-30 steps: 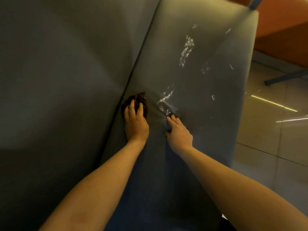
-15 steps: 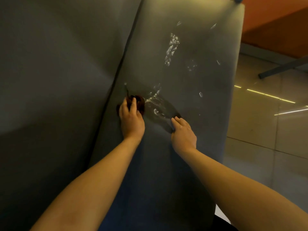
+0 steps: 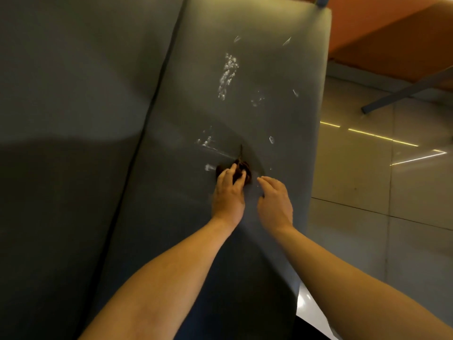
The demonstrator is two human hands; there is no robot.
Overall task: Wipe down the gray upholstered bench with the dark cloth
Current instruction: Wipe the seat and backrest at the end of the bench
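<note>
The gray upholstered bench seat [image 3: 245, 69] runs away from me, with white foamy streaks [image 3: 226, 74] and smaller white marks on its middle. My left hand [image 3: 229, 192] presses a bunched dark brown cloth [image 3: 241, 171] onto the seat, fingers curled over it. Just to the right, my right hand [image 3: 274, 200] hovers or rests lightly on the seat with loosely bent fingers and holds nothing. A white smear [image 3: 208, 167] lies just left of the cloth.
The gray backrest [image 3: 73, 119] fills the left side, joined to the seat at a dark seam. Glossy pale floor tiles [image 3: 380, 192] lie beyond the seat's right edge. An orange wall [image 3: 392, 33] and a dark bar [image 3: 404, 92] stand at the upper right.
My left hand has slid the cloth rightward from the seam toward the seat's middle, next to my right hand. The foam near the earlier cloth position is mostly wiped away.
</note>
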